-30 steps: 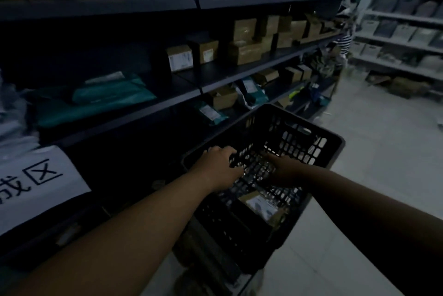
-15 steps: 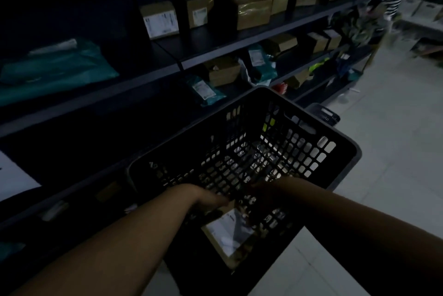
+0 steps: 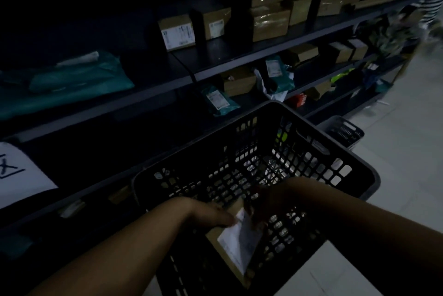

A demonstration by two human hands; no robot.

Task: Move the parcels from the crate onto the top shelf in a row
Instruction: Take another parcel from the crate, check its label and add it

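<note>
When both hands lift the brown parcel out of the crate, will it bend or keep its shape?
The parcel looks like a flat cardboard box, so probably stiff. It appears thin, likely light. Both hands, left hand and right hand, are at its upper end.

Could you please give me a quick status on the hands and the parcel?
Both hands in the crate. Left hand and right hand on the parcel; grip unclear. Parcel not lifted. Nothing in the way.

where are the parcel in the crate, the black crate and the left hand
parcel (image 3: 236, 246): head view, on its white label
black crate (image 3: 333, 152): head view, on the far right rim
left hand (image 3: 208, 214): head view, on the back of the hand, at the parcel's top edge
</note>
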